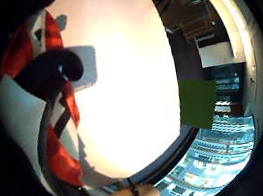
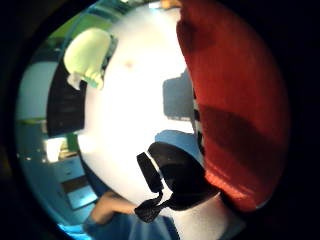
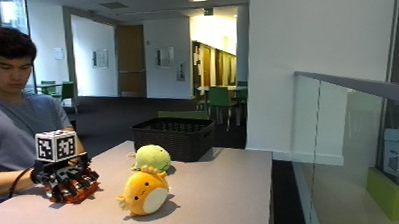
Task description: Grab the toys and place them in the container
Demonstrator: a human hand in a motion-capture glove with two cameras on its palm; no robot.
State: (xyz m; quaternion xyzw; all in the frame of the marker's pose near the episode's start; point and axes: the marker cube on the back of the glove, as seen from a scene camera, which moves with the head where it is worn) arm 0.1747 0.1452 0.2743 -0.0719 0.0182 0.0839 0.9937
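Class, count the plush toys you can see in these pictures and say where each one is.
3: an orange toy lying on the table, a green toy behind it near the basket, and a red toy gripped by the gloved right hand.

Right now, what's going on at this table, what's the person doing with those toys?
A person sits at the table tidying plush toys into a black basket. The gloved right hand is curled round a red toy, which sits low at the table's near end and has not yet gone to the basket. A yellow plush and a green plush wait on the tabletop between the hand and the basket. The basket stands at the far edge; whether anything is in it cannot be seen.
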